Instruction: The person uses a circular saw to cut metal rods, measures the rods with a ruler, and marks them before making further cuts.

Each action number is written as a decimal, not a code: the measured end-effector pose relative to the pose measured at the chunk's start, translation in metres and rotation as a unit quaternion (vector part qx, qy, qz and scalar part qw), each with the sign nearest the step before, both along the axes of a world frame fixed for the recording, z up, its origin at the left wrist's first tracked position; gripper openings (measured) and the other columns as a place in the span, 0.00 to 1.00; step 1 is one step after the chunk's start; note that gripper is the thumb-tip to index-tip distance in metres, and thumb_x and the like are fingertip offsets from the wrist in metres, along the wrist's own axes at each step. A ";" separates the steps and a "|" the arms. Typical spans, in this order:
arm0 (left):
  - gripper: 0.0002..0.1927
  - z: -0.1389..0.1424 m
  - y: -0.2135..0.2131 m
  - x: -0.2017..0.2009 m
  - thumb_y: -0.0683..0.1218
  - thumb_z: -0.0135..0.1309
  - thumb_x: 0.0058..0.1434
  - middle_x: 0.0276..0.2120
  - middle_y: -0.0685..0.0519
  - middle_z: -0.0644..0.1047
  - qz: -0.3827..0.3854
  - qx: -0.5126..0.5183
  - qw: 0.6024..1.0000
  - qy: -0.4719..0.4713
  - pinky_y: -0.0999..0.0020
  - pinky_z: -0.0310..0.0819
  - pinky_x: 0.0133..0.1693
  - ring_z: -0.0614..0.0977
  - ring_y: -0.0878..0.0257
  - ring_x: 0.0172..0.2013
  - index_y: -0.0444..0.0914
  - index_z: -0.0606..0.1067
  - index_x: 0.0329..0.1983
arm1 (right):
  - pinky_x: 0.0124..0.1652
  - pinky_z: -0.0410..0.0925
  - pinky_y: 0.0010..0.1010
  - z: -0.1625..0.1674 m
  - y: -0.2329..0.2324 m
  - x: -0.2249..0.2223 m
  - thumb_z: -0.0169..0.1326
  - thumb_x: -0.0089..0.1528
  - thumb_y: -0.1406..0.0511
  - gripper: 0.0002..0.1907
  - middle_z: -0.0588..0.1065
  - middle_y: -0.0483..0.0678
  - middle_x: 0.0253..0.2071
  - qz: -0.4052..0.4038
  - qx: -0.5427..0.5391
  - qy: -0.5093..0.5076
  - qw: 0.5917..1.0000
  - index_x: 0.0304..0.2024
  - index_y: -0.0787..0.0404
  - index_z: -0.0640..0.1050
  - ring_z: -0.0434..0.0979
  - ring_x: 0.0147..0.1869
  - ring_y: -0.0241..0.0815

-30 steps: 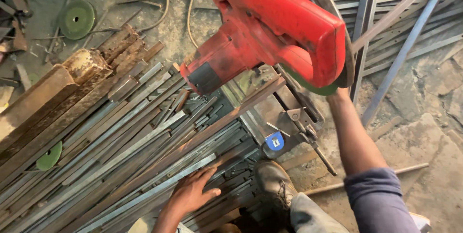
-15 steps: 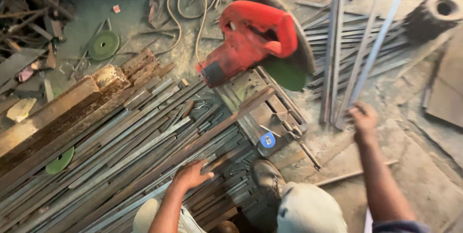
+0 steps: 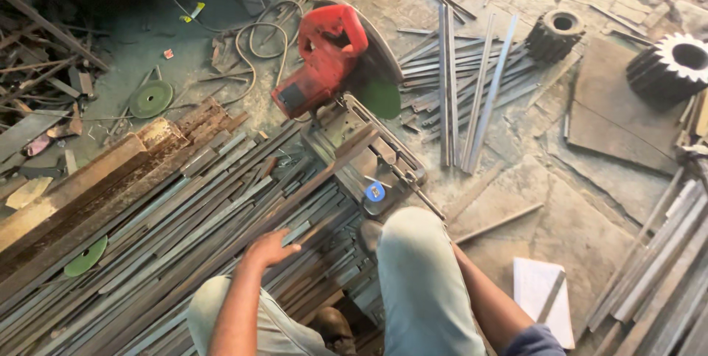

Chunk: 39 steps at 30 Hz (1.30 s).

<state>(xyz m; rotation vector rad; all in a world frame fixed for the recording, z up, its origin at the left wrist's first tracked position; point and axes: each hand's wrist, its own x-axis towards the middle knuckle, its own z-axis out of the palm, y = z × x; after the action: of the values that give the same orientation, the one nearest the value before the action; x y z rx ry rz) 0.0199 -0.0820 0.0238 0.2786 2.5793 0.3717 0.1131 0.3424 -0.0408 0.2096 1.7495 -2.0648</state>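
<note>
Seen from the head camera, looking down over both knees: left hand (image 3: 267, 248) spread flat, fingers loose, resting on the pile of long steel strips (image 3: 169, 231) on the floor, closed around none of them. Strips lying with their long axis running from lower left to upper right, toward the base of the red chop saw (image 3: 324, 61), so that the saw stood up and to the right of that hand, near but apart. Right hand hidden behind the right knee, forearm only showing, so open or clenched could not be told; left hand plainly the nearer to both strips and saw. Shorter cut strips (image 3: 472, 91) lying beyond the saw to its right, two toothed gears (image 3: 553, 35) farther off, green discs (image 3: 151, 98) at left.
</note>
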 end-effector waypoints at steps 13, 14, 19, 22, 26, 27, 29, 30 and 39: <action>0.39 0.060 -0.018 0.057 0.65 0.61 0.56 0.60 0.40 0.75 0.015 0.001 0.998 0.060 0.54 0.68 0.62 0.75 0.45 0.62 0.44 0.70 0.66 | 0.37 0.73 0.30 0.048 -0.011 0.040 0.54 0.65 0.61 0.16 0.82 0.49 0.38 0.050 -0.089 0.051 0.993 0.52 0.61 0.79 0.81 0.37 0.38; 0.39 0.061 -0.020 0.061 0.66 0.61 0.56 0.61 0.40 0.74 0.023 -0.006 0.998 0.064 0.53 0.67 0.62 0.74 0.45 0.62 0.44 0.70 0.67 | 0.37 0.73 0.30 0.050 -0.014 0.041 0.54 0.66 0.61 0.16 0.82 0.48 0.38 0.056 -0.097 0.055 0.992 0.52 0.61 0.79 0.81 0.37 0.38; 0.39 0.071 -0.032 0.090 0.67 0.58 0.56 0.61 0.42 0.75 0.011 0.020 0.999 0.042 0.54 0.68 0.62 0.75 0.46 0.62 0.45 0.71 0.67 | 0.37 0.73 0.30 0.057 -0.036 0.027 0.53 0.66 0.60 0.15 0.82 0.48 0.38 0.095 -0.131 0.066 0.985 0.51 0.62 0.79 0.81 0.38 0.38; 0.38 0.094 -0.045 0.107 0.66 0.59 0.55 0.62 0.44 0.74 0.045 0.042 0.996 0.062 0.54 0.68 0.62 0.74 0.46 0.63 0.46 0.72 0.66 | 0.38 0.73 0.29 0.060 -0.053 0.012 0.53 0.67 0.60 0.15 0.82 0.48 0.38 0.122 -0.142 0.067 0.980 0.51 0.62 0.79 0.81 0.38 0.37; 0.36 0.126 -0.043 0.102 0.66 0.59 0.57 0.62 0.43 0.74 0.052 0.066 0.989 0.121 0.53 0.67 0.61 0.74 0.45 0.63 0.45 0.72 0.65 | 0.38 0.73 0.29 0.058 -0.071 -0.008 0.52 0.67 0.60 0.15 0.82 0.47 0.38 0.162 -0.152 0.068 0.973 0.50 0.62 0.79 0.81 0.38 0.37; 0.36 0.130 -0.040 0.102 0.65 0.59 0.57 0.62 0.42 0.74 0.051 0.074 0.988 0.123 0.53 0.66 0.61 0.73 0.44 0.63 0.45 0.72 0.65 | 0.38 0.73 0.29 0.056 -0.073 -0.011 0.52 0.67 0.60 0.15 0.82 0.47 0.38 0.168 -0.153 0.064 0.972 0.50 0.62 0.79 0.81 0.38 0.37; 0.35 0.131 -0.031 0.094 0.65 0.58 0.57 0.61 0.43 0.75 0.064 0.078 0.989 0.104 0.55 0.68 0.61 0.74 0.46 0.63 0.47 0.72 0.66 | 0.38 0.73 0.28 0.049 -0.072 -0.014 0.52 0.68 0.59 0.15 0.82 0.47 0.38 0.174 -0.150 0.057 0.972 0.50 0.62 0.79 0.81 0.38 0.37; 0.35 0.130 -0.027 0.087 0.65 0.58 0.57 0.61 0.43 0.76 0.067 0.079 0.990 0.096 0.55 0.68 0.61 0.75 0.46 0.62 0.48 0.73 0.66 | 0.38 0.73 0.28 0.044 -0.070 -0.015 0.51 0.68 0.59 0.15 0.82 0.47 0.38 0.174 -0.149 0.054 0.972 0.50 0.62 0.79 0.81 0.38 0.36; 0.34 0.062 -0.019 0.035 0.65 0.56 0.59 0.61 0.44 0.75 0.024 0.100 0.994 0.035 0.54 0.68 0.61 0.74 0.46 0.62 0.47 0.73 0.65 | 0.39 0.73 0.27 0.019 -0.062 -0.024 0.50 0.69 0.59 0.15 0.82 0.46 0.38 0.160 -0.130 0.026 0.978 0.49 0.63 0.79 0.80 0.39 0.36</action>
<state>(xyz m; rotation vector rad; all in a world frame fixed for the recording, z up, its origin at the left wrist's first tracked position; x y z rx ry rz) 0.0552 -0.1015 0.0858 0.3062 2.6240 0.6517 0.0890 0.2801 -0.0219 -0.1946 1.4117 -2.0421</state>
